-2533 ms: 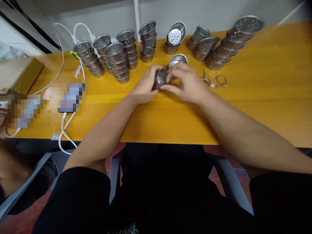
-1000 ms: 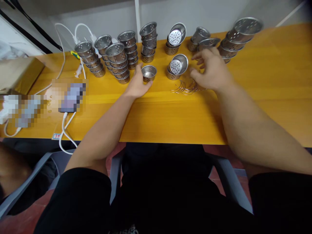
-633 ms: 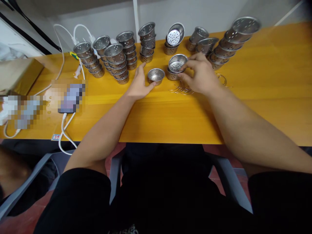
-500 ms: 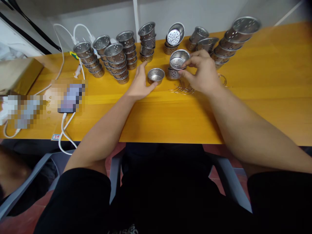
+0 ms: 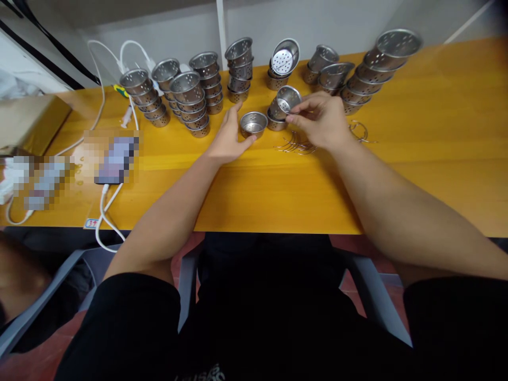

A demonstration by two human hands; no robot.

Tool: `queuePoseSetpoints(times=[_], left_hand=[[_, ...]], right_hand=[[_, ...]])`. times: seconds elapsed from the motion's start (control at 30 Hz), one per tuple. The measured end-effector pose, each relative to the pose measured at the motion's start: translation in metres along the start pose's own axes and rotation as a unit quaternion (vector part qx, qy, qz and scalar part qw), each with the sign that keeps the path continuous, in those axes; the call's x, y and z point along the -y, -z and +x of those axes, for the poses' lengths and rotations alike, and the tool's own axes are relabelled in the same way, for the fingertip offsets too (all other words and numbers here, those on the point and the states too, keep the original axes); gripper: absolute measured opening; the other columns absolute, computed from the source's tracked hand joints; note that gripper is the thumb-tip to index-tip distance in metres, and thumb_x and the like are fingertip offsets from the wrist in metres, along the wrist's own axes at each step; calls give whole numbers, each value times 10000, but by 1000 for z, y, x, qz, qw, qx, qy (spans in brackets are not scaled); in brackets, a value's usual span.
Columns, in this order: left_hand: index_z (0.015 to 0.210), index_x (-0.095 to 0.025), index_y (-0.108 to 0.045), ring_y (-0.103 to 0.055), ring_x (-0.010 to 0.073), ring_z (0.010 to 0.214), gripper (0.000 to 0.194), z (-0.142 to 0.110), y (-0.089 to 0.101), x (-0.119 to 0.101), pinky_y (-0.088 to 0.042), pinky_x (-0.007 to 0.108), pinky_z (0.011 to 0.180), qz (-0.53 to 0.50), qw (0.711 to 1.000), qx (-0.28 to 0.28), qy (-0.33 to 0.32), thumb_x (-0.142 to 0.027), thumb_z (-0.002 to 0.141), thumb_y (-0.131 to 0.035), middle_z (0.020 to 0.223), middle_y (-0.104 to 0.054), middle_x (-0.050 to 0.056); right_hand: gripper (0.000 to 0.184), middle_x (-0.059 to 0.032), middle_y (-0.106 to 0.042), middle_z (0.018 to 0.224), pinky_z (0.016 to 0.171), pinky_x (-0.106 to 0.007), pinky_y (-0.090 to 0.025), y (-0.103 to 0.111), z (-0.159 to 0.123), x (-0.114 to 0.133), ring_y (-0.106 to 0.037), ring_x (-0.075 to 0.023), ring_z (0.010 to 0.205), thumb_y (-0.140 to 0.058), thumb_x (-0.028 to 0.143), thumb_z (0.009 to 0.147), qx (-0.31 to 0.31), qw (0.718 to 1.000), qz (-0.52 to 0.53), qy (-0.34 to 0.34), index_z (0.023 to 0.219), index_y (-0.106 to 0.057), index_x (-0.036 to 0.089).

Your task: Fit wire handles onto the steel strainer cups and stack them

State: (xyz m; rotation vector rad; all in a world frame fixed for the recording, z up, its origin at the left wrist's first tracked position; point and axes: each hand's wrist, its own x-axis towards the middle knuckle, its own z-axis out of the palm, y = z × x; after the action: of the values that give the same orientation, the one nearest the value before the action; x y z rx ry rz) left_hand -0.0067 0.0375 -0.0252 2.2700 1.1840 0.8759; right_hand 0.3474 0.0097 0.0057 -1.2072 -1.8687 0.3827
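Note:
My right hand pinches a small perforated metal cup and holds it tilted just above another cup that stands on the yellow table. My left hand rests on the table with its fingers stretched around the left side of a single upright metal cup, touching it. A bunch of thin wire loops lies on the table under my right hand.
Stacks of perforated metal cups line the back: at left, centre and right. More wire rings lie to the right. White cables and blurred items sit at left. Another person's arm shows at the lower left.
My left hand set a cup down on the table and stayed beside it. My right hand reached right, came back, and lifted the top cup off a pair, tilting it.

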Motion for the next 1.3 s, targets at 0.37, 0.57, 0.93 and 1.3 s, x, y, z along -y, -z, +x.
queuePoseSetpoints(times=[0.37, 0.57, 0.93, 1.3], left_hand=[[2016, -352, -281, -389, 476, 2014, 1174, -4, 9, -29, -295, 648, 1712, 10, 994, -31, -107, -843, 1115, -851, 2108, -424, 171], [1934, -340, -426, -570, 493, 1881, 960, -6, 7, -47, -405, 706, 1651, 12, 989, -37, -140, -673, 1142, -853, 1948, -587, 183], [1961, -376, -436, -600, 463, 1833, 887, -6, 9, -49, -448, 667, 1614, 11, 983, -35, -180, -501, 1160, -795, 1895, -599, 177], [1932, -419, -538, -574, 464, 1827, 819, -5, 13, -59, -417, 687, 1639, 31, 981, -42, -189, -429, 1141, -749, 1892, -589, 145]], right_hand=[[512, -66, -865, 1594, 1384, -875, -599, 5, -18, 76, -753, -525, 1527, -905, 968, 1065, 25, 987, 90, 128, 1258, -964, 498], [634, -108, -770, 1746, 1396, -814, -646, -11, -27, 87, -707, -542, 1657, -994, 830, 1036, 65, 980, 108, 156, 1553, -919, 472], [495, -146, -744, 1637, 1510, -880, -501, -13, -29, 84, -629, -563, 1676, -978, 837, 1054, 83, 982, 83, 146, 1312, -909, 422], [752, -126, -837, 1239, 1229, -789, -741, -11, -25, 92, -791, -490, 1319, -857, 1139, 963, 44, 989, 115, 86, 1112, -835, 402]])
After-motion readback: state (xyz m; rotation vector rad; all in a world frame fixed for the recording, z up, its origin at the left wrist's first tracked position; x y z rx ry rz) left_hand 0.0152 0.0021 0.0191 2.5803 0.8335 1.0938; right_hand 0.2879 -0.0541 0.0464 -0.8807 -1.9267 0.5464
